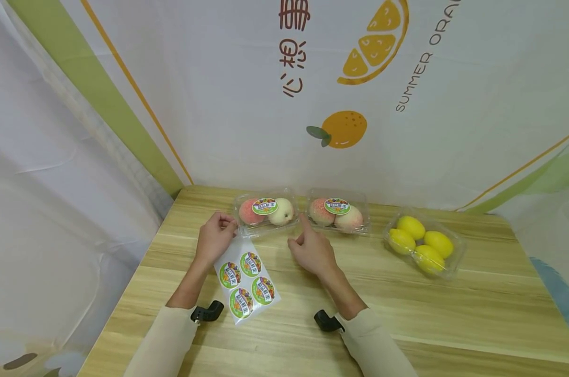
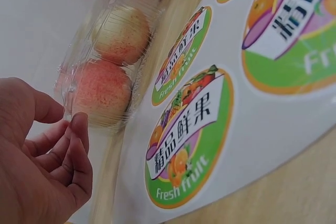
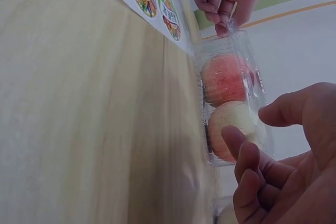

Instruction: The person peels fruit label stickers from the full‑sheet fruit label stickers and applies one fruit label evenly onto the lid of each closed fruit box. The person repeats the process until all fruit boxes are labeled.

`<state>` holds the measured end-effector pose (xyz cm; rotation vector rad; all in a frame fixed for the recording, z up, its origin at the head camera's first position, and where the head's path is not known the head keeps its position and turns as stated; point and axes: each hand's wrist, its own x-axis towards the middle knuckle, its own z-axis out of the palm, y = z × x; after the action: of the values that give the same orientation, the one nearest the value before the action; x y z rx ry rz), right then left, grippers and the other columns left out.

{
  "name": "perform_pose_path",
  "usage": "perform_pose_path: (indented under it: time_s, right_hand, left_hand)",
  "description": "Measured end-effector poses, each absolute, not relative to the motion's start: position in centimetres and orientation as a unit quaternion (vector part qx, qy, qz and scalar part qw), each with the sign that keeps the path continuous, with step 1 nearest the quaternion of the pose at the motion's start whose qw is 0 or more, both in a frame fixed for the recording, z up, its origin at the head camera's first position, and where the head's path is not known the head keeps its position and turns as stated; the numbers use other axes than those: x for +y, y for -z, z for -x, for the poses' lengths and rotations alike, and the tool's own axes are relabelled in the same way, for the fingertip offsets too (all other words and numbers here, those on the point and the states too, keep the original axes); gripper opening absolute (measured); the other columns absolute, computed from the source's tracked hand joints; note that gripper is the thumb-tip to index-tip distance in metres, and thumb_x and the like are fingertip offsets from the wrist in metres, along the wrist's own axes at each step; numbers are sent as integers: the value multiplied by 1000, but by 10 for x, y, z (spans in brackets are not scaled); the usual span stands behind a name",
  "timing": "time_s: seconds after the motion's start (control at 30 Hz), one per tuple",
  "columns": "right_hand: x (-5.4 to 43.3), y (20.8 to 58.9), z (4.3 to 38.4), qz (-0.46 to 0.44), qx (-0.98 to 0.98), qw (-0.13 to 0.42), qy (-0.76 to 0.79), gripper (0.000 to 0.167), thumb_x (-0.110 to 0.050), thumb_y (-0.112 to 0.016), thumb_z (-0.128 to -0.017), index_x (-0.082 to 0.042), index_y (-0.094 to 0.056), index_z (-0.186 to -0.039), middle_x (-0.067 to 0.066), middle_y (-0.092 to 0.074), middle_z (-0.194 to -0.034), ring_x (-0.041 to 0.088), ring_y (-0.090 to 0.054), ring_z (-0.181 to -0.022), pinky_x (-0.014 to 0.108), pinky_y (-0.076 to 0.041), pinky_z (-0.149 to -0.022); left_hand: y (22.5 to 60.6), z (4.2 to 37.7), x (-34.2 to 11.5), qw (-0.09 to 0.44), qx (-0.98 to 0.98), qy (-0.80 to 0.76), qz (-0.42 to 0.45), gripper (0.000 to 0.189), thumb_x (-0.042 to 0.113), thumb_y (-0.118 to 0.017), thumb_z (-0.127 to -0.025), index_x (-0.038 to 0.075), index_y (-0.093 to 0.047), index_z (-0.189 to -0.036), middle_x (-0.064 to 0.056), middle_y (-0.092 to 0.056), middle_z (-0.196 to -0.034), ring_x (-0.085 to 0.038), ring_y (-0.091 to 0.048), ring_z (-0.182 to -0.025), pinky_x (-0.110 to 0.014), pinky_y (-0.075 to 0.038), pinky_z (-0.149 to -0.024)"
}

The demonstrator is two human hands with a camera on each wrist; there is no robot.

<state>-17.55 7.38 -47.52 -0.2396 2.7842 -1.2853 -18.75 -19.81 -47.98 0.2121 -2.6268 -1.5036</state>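
Left peach box (image 1: 265, 229) of clear plastic lies near back edge of surface (image 1: 284, 345), two peaches (image 1: 250, 211) inside, oval label (image 1: 265, 206) on top. Left hand (image 1: 215, 238) pinches its near left corner. Right hand (image 1: 314, 254) is just beside its right end, thumb apart from bent fingers, holding nothing; contact with box, cannot tell. Sticker sheet (image 1: 246, 283) lies in front, carrying four round stickers (image 1: 241, 303). Right peach box (image 1: 357, 199), also labelled, stands beside. Farther right, lemon box (image 1: 455, 259) with four lemons (image 1: 411, 228). Behind, printed cloth (image 1: 246, 104).
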Motion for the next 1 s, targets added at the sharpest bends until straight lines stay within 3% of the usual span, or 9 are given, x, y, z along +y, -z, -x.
perform_pose_path:
  time_s: [0.2,0.63,1.0]
  right_hand:
    - [84,469,169,70,902,27,425,71,-24,-69,-101,-13,-45,-168,-4,-73,-87,15,-62,-64,34,-48,-56]
    - [140,468,147,61,904,-27,423,42,-20,-72,-104,-5,-68,-144,-1,-73,-91,13,-61,-64,35,-48,-61]
    - [215,468,114,38,910,-92,401,31,-17,-71,-105,-1,-73,-132,-1,-73,-85,14,-61,-67,29,-49,-60]
  left_hand:
    - [476,179,-199,63,-871,478,-97,24,24,-68,-109,3,-71,-119,-15,-76,-110,-26,-75,-90,-29,-54,-72]
    - [455,165,-178,136,-860,487,-64,18,18,-70,-104,3,-74,-115,-14,-76,-106,-30,-71,-94,-38,-54,-79]
    - [439,154,-136,121,-851,510,40,10,13,-72,-103,6,-74,-110,-6,-73,-93,-21,-68,-81,-28,-53,-64]
